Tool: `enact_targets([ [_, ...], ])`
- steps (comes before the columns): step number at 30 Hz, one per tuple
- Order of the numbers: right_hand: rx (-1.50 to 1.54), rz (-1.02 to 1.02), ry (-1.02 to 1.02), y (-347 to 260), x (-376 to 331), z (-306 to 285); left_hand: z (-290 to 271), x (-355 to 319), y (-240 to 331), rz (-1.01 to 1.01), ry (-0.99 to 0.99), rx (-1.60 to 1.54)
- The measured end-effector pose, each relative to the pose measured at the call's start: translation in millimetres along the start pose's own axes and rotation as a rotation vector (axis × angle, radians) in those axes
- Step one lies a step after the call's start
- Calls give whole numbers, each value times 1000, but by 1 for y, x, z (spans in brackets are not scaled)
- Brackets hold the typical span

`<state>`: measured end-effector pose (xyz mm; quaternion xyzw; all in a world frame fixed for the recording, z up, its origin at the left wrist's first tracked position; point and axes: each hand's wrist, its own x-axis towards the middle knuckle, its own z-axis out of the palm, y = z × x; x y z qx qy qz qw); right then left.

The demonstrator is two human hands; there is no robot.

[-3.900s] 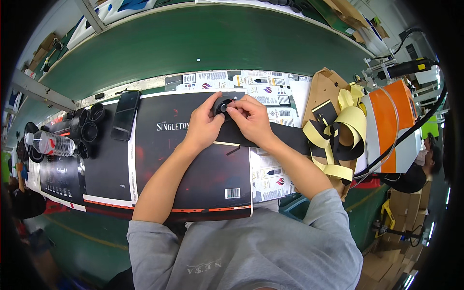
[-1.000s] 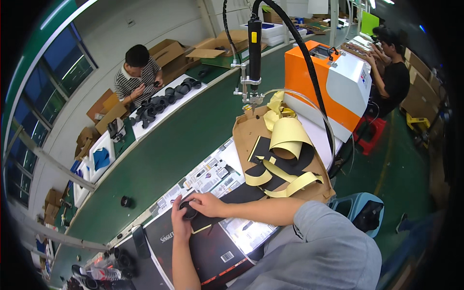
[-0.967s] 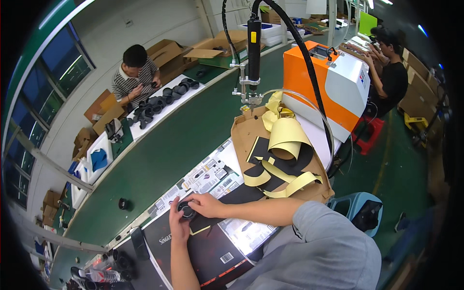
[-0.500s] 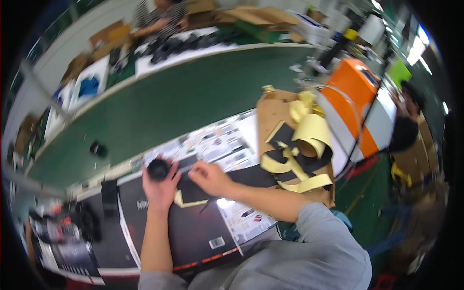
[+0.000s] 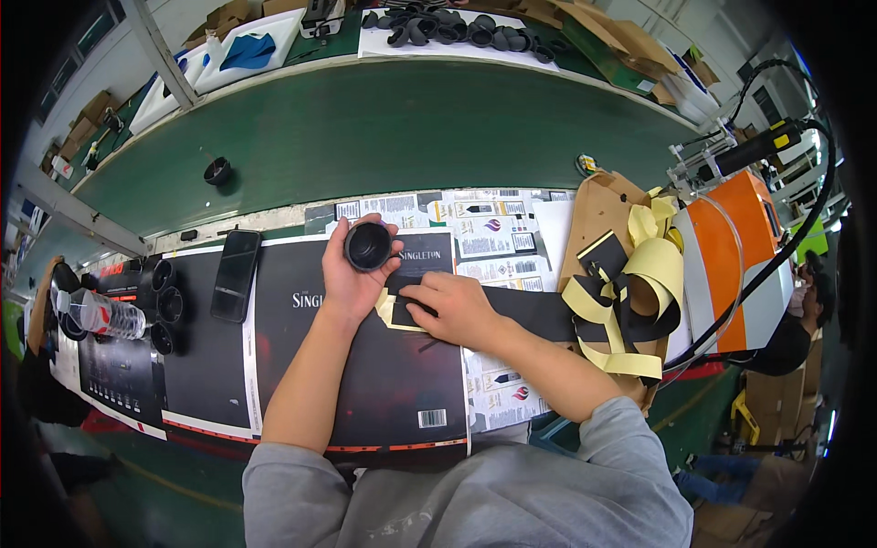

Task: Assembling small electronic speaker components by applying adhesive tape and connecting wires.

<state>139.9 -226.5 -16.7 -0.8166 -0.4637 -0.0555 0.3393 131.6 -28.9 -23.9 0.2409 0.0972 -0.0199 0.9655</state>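
Note:
A round black cup (image 5: pixel 367 247) rests in my left hand (image 5: pixel 343 285), its hollow opening facing up and the fingers wrapped around its side. To the right, my right hand (image 5: pixel 451 309) is low over the dark printed sheet, fingers curled inward at a small pale yellow backing strip (image 5: pixel 396 310) with a black piece on it. Whatever those fingertips pinch is hidden by the hand. A long black strip (image 5: pixel 525 313) runs out from beneath my right hand toward the curled yellow-backed material (image 5: pixel 656 274).
A dark phone (image 5: pixel 237 276) lies left of the hands. Further left are several black cups (image 5: pixel 169 304) and a clear plastic bottle (image 5: pixel 111 315). Another black cup (image 5: pixel 217 171) sits on the green belt (image 5: pixel 384 137). An orange and grey machine (image 5: pixel 731 265) stands beside the cardboard (image 5: pixel 585 228) at right.
My right hand has come down from beside the cup to the yellow backing strip. The cup stays in my left hand. The whole view has shifted and become sharper.

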Motion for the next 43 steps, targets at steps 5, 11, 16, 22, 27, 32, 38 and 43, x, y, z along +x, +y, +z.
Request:
enact_targets([
  [5,-115,-85,-54,0,-2,3,1,0,-2,10,9,65],
  [11,-217,-119,-134,-5,0,-1,7,-1,-3,-7,31,127],
  [16,-236,-153,-144,-5,1,-2,7,0,-4,-9,28,146],
  [22,-243,-160,-135,-7,4,-2,9,-1,-4,-11,23,155],
  [27,-184,-153,-122,1,0,1,7,0,-5,-2,16,163],
  [32,-195,-182,-162,-1,3,-3,6,0,-4,-15,5,131],
  [38,-218,-172,-177,-3,3,-3,4,2,-3,-25,3,117],
  [43,-63,-247,-253,1,-1,-2,1,4,-2,-36,1,97],
])
